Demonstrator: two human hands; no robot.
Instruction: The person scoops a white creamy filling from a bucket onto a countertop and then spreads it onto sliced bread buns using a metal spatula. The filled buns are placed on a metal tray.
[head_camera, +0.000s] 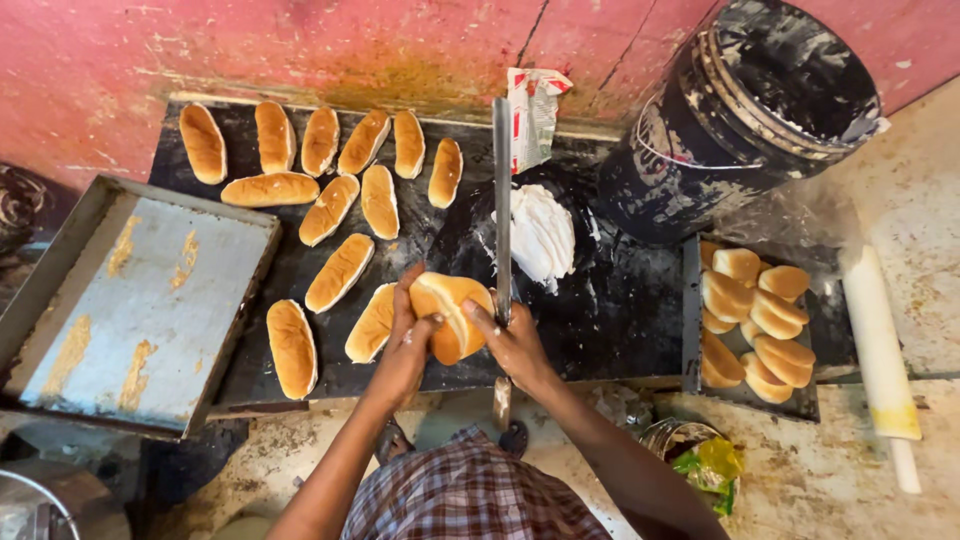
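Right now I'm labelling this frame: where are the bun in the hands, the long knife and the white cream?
bun (452, 312), head view, its golden top.
long knife (502, 200), head view, mid-blade.
white cream (541, 235), head view, middle of the mound.

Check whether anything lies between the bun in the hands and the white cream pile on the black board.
Only the long knife lies between them, flat beside the cream pile. The bun, held by the left hand and right hand, sits just left of the blade.
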